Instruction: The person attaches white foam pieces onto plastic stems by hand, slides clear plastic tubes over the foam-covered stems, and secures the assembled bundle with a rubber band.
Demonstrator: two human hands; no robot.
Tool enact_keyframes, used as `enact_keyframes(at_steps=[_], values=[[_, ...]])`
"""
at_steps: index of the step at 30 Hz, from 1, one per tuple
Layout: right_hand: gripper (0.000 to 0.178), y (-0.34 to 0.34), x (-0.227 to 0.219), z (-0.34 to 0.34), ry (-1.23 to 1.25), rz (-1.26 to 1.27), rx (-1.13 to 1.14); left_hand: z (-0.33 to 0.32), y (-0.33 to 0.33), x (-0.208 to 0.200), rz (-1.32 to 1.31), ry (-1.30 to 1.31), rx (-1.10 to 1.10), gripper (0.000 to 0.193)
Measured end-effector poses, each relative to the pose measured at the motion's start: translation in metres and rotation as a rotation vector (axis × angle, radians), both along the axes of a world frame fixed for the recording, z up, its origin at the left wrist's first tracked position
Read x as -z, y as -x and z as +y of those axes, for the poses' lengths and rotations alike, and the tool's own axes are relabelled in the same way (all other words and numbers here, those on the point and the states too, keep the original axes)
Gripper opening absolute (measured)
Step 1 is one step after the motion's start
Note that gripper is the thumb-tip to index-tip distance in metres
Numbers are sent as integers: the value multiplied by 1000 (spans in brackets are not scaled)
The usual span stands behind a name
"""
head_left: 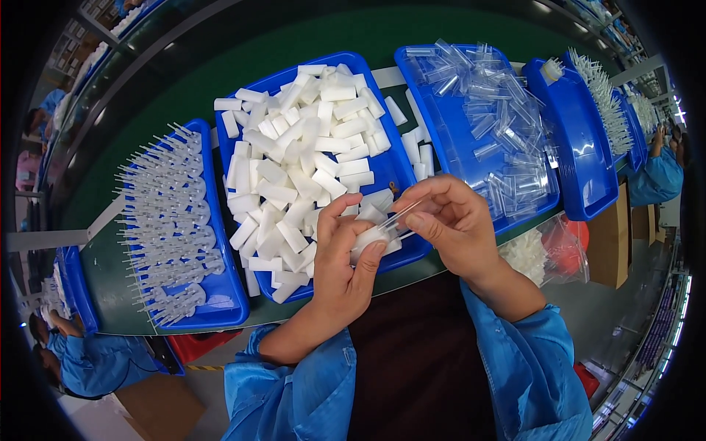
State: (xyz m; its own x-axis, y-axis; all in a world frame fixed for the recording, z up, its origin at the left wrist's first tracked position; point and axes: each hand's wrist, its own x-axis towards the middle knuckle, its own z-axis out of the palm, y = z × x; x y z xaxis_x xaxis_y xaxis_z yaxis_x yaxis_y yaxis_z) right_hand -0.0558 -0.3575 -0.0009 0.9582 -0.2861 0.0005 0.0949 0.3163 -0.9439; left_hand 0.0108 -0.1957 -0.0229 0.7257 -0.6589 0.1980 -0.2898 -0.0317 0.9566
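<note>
Over the near edge of a blue tray [384, 167], my left hand [344, 266] is closed around a white foam-like cylinder [372, 238], its end facing right. My right hand [462, 229] pinches a clear plastic tube [409, 212] between thumb and fingers. The tube's left end meets or overlaps the cylinder; I cannot tell whether it goes inside. A heap of loose white cylinders [294, 158] lies in the tray beyond my hands. Clear tubes [504, 121] are scattered in another blue tray [450, 136] to the right.
At left, a blue tray [234, 285] holds rows of white thin-tipped parts [165, 213]. Further right stands another blue tray [577, 140]. A bag of white pieces [526, 257] and a cardboard box [612, 242] are below the green table's edge. Other people in blue work at both sides.
</note>
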Motion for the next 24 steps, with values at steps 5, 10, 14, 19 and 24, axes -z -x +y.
enact_keyframes(at_steps=[5, 10, 14, 19, 24], values=[[22, -1, -5, -1, 173, 17, 14, -1, 2, -3, 19, -5, -20, 19], [21, 0, -6, -4, 12, 57, -38, -2, 0, -6, -163, -44, -19, 19], [20, 1, -8, 0, 288, -8, 15, -1, -1, -4, -163, -20, -8, 16], [21, 2, -6, -2, 131, 7, -48, -1, -1, -5, -208, -7, -29, 15], [20, -1, -4, -3, -106, 21, -68, -2, 0, -7, -173, -24, -44, 15]])
